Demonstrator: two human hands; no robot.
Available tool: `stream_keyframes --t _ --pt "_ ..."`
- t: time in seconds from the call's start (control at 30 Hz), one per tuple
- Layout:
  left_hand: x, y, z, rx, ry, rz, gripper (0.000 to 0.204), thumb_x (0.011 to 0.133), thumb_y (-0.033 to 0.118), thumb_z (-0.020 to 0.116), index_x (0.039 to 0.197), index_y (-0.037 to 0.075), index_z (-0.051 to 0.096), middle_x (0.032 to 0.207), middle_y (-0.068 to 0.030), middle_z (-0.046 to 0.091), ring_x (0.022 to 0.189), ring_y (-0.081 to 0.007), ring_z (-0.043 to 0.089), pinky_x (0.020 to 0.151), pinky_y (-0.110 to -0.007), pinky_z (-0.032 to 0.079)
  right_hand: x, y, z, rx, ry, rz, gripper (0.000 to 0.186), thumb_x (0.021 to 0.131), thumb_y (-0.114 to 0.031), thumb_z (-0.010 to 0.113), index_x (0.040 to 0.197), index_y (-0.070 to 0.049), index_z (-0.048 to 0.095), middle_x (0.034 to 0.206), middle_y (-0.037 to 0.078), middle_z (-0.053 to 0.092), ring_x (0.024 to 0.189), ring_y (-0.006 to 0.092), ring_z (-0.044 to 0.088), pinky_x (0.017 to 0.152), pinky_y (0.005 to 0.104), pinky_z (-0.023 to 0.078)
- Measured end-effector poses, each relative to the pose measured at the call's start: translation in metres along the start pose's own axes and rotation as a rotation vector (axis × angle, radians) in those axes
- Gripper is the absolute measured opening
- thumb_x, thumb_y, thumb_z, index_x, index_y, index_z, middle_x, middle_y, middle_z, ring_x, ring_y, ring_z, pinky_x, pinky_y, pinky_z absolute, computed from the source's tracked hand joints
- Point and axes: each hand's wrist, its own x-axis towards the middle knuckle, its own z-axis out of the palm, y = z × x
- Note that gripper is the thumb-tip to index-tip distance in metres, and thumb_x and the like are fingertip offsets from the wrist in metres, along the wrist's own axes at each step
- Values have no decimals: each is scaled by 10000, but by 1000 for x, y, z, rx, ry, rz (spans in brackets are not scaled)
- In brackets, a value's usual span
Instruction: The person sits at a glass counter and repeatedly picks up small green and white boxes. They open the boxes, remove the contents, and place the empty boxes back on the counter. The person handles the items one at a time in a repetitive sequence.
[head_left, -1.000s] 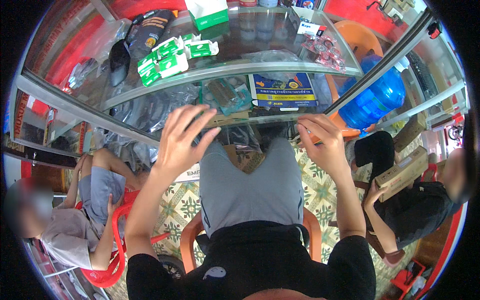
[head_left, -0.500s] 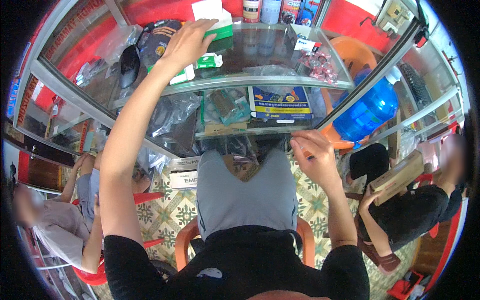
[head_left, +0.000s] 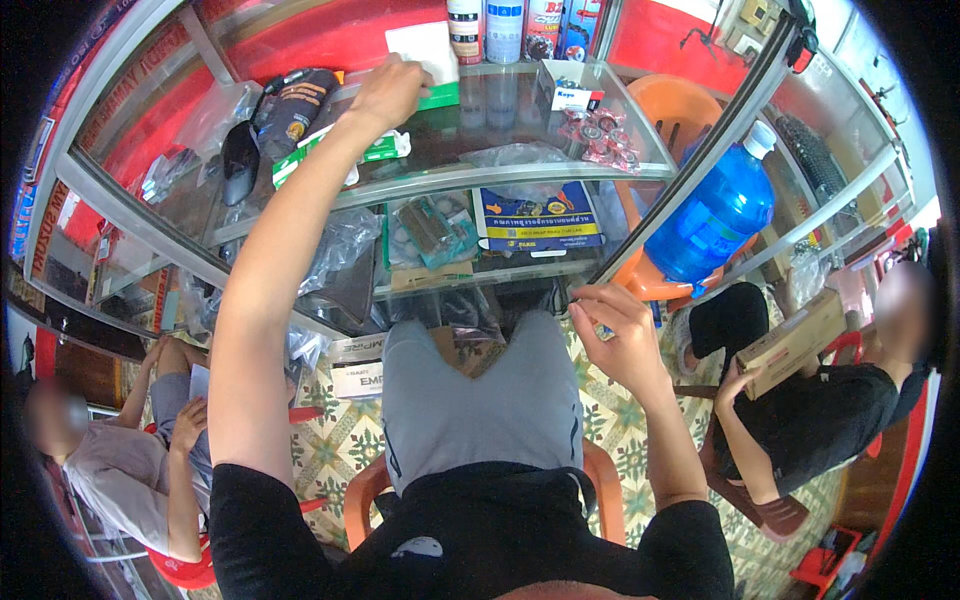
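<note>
My left hand (head_left: 393, 92) reaches up to the glass shelf, its fingers bent around an upright white-and-green box (head_left: 440, 62); the fingertips are partly hidden. Below that wrist lies an opened green-and-white carton (head_left: 385, 148), partly covered by my forearm. My right hand (head_left: 622, 328) hovers by the cabinet's lower front edge, right of my knees. Its fingers are curled, with thumb and forefinger close together; whatever small thing may be between them, I cannot make out.
Spray cans and bottles (head_left: 505, 30) stand at the back of the shelf, wrapped metal parts (head_left: 600, 138) at its right. A blue water jug (head_left: 712, 215) sits on an orange chair (head_left: 655, 270). People sit on both sides, the right one (head_left: 820, 430) holding a cardboard box (head_left: 795, 335).
My left hand has closed on the white-and-green box, which has shifted toward the right relative to the cans. The right hand's fingers have turned slightly. The whole view has shifted.
</note>
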Motion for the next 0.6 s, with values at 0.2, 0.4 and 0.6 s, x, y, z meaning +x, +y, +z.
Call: stream_keyframes --t 0.2,0.4,0.6 --pt "11 45 5 -77 101 203 170 935 194 746 1074 161 837 1091 -132 740 1154 -368 649 979 -493 556 4 -3 7 31 -11 8 55 864 -29 800 867 6 757 989 125 775 876 322 744 767 411 599" --pt "15 74 -2 -181 126 245 203 928 184 765 1113 126 825 1062 -110 684 1141 -355 596 986 -452 513 13 -4 10 63 -14 7 60 864 -34 795 892 7 761 983 126 772 883 326 744 781 416 601" --pt "11 62 11 -330 224 227 331 961 301 775 1242 127 789 1168 -161 694 1157 -368 613 1030 -447 505 55 -6 10 57 65 -149 94 859 -25 788 942 8 756 986 133 768 901 335 745 801 424 608"
